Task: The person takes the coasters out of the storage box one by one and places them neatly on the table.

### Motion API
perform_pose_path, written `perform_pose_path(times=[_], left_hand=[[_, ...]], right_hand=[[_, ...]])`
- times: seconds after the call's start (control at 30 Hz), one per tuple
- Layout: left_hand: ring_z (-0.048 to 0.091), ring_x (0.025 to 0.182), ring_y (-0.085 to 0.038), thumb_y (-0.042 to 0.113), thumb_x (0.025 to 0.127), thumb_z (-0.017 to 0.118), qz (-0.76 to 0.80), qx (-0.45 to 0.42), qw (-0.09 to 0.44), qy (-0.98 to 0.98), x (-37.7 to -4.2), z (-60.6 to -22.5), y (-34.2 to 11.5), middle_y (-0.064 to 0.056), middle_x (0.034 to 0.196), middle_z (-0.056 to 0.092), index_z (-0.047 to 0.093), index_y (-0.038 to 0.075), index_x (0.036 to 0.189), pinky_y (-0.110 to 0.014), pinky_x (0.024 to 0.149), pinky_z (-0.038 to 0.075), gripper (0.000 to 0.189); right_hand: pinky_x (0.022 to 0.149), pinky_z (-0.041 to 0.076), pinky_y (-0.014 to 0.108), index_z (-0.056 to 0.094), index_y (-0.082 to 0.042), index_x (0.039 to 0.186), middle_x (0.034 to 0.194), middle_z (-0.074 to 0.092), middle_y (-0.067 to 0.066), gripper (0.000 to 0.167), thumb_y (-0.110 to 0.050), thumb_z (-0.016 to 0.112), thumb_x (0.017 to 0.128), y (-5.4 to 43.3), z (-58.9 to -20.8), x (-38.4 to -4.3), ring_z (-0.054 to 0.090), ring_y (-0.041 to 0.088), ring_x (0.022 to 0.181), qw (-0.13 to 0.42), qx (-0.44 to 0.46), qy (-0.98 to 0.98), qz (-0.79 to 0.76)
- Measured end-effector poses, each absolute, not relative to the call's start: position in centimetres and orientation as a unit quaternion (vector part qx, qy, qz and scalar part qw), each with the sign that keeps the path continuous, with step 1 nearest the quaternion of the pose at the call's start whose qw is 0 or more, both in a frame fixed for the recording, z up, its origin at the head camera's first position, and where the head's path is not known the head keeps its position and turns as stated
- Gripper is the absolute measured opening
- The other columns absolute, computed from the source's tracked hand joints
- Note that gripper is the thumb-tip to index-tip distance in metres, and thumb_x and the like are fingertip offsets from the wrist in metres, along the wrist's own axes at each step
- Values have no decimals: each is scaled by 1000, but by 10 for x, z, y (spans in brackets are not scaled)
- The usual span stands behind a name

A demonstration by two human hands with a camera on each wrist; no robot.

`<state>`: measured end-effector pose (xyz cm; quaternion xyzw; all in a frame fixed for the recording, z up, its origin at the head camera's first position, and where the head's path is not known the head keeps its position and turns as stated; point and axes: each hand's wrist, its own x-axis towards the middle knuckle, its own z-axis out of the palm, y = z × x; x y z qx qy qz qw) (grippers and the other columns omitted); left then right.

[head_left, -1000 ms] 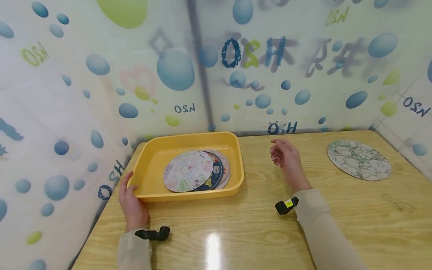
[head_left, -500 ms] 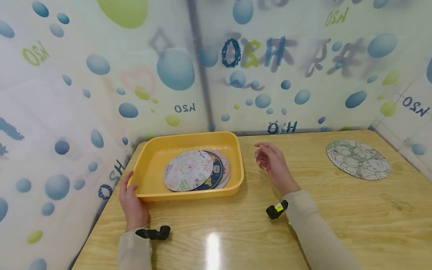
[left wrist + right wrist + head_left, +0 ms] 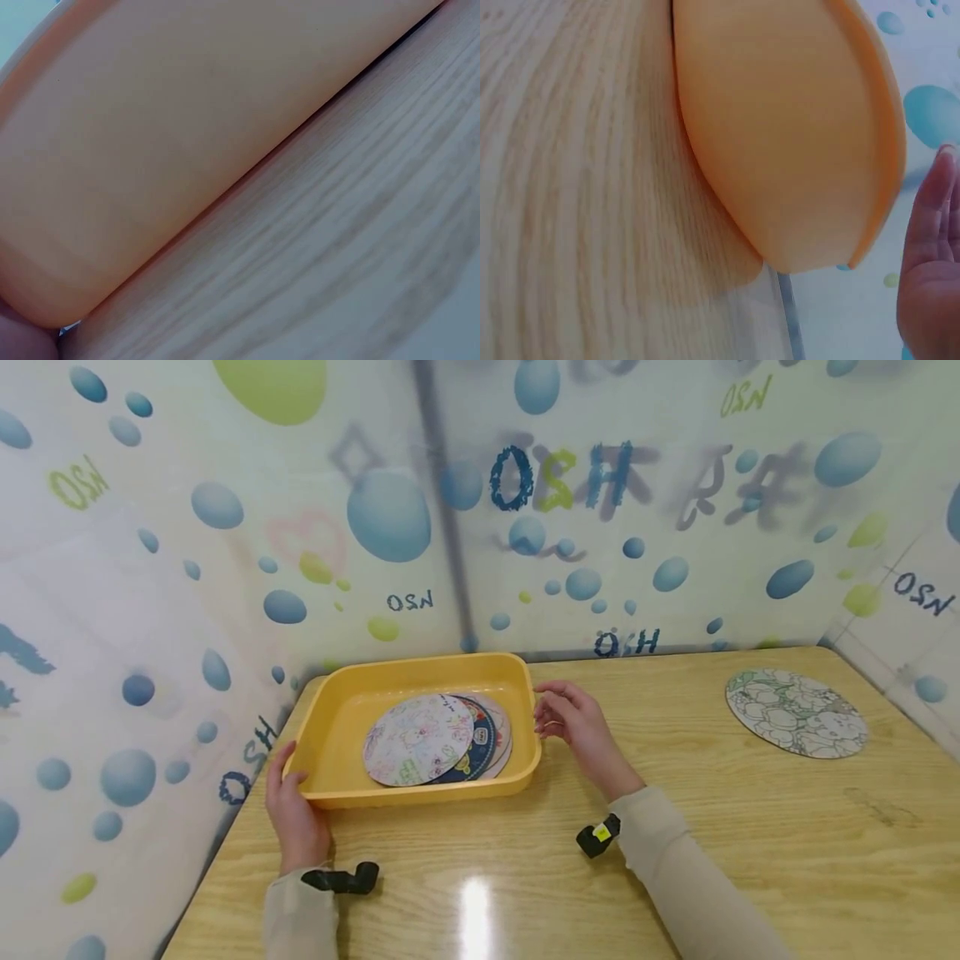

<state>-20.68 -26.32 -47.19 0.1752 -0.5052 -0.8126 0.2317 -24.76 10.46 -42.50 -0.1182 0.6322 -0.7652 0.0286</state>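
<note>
A yellow plastic tray [image 3: 337, 789] rests on the table in the head view. Inside it lie several overlapping round discs: a white one with coloured doodles [image 3: 417, 739] on top, then a dark blue patterned disc [image 3: 483, 752] and a pinkish disc [image 3: 501, 747] partly covered. My left hand [image 3: 296, 818] holds the tray's front left corner, thumb at the rim and fingers along the outer left side. My right hand [image 3: 573, 718] is at the tray's right rim, fingers extended and slightly bent, holding nothing. In the right wrist view, a gap separates its visible fingers from the tray wall [image 3: 780, 135].
An oval-looking disc with line drawings [image 3: 797, 713] lies at the right on the wooden table [image 3: 525, 877]. A curtain [image 3: 480, 568] with blue and green spots stands behind the table and along its left side.
My right hand has moved left across the table, from between the tray and the line-drawn disc to the tray's right rim. The left hand and the tray have stayed put.
</note>
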Motion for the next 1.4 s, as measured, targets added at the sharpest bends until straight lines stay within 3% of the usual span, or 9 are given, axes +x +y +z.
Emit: perform_pose_path(times=[0.2,0.33,0.47,0.57,0.67,0.87,1.1,1.4], left_hand=[[37,121,-22,4,87,29,-807,189,231,-509,-205,-473,-264,5,137,29,48,18,128,-32,99,33,47],[37,121,-23,3,87,29,-814,184,231,-501,-205,-472,-264,4,136,30,48,17,128,-33,99,33,47],[37,121,-24,3,87,29,-816,178,230,-500,-207,-471,-264,3,136,30,48,17,127,-33,99,33,47],[37,121,-23,4,87,30,-811,179,229,-508,-207,-470,-265,4,136,31,48,17,128,-33,99,34,46],[37,121,-22,4,87,29,-811,179,232,-506,-207,-469,-266,4,136,31,48,17,128,-33,99,33,46],[36,121,-22,3,87,29,-816,180,231,-499,-208,-472,-266,3,137,29,47,16,128,-34,99,32,47],[37,120,-22,3,88,29,-810,182,228,-509,-207,-473,-265,4,137,28,47,18,128,-33,99,33,47],[38,120,-20,3,87,29,-806,189,232,-510,-206,-471,-263,5,136,30,49,19,127,-32,99,33,47]], right_hand=[[84,47,33,49,-9,121,122,49,10,33,-25,46,93,92,-434,-249,55,25,104,54,-158,654,-738],[88,44,36,49,-12,123,124,47,6,37,-30,48,91,85,-436,-247,53,25,108,54,-175,673,-717],[91,41,41,49,-15,125,120,52,10,35,-26,47,92,79,-434,-242,51,30,109,56,-180,699,-690],[92,41,38,53,-14,121,116,55,8,30,-19,46,92,73,-435,-241,51,30,107,46,-167,716,-676],[90,43,32,57,-14,116,112,56,0,26,-17,47,92,67,-436,-240,54,22,104,30,-142,736,-661],[89,43,33,61,-19,108,105,59,-8,22,-23,49,91,59,-433,-241,53,10,97,13,-91,801,-592],[80,45,33,62,-18,107,99,62,-4,23,-27,48,90,48,-428,-246,54,13,87,12,-86,858,-506],[69,43,30,62,-21,106,93,62,-9,26,-34,47,89,35,-422,-246,53,13,78,2,-66,905,-420]])
